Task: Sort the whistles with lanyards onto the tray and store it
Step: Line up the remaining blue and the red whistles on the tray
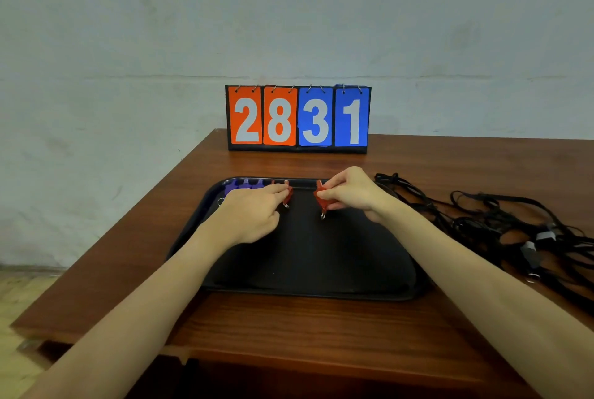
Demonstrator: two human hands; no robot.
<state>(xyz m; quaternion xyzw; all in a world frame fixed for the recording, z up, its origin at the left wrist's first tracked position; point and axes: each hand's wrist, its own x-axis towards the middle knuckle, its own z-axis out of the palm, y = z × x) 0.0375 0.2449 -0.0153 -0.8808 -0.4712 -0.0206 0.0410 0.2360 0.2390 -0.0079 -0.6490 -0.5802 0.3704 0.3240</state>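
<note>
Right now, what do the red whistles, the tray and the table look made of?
Red whistles: translucent glossy plastic, apparently, with small metal rings. Tray: matte black, probably plastic; moulded rounded rim. Table: reddish-brown wood grain with slight sheen, wood or veneer, unclear.

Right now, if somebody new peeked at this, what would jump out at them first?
First, the flip scoreboard with orange and blue cards reading 2831, standing at the table's far edge against the wall. Next, the two hands over the black plastic tray: the left hand and the right hand each pinch a red plastic whistle. A tangled heap of black lanyards lies to the tray's right.
</note>
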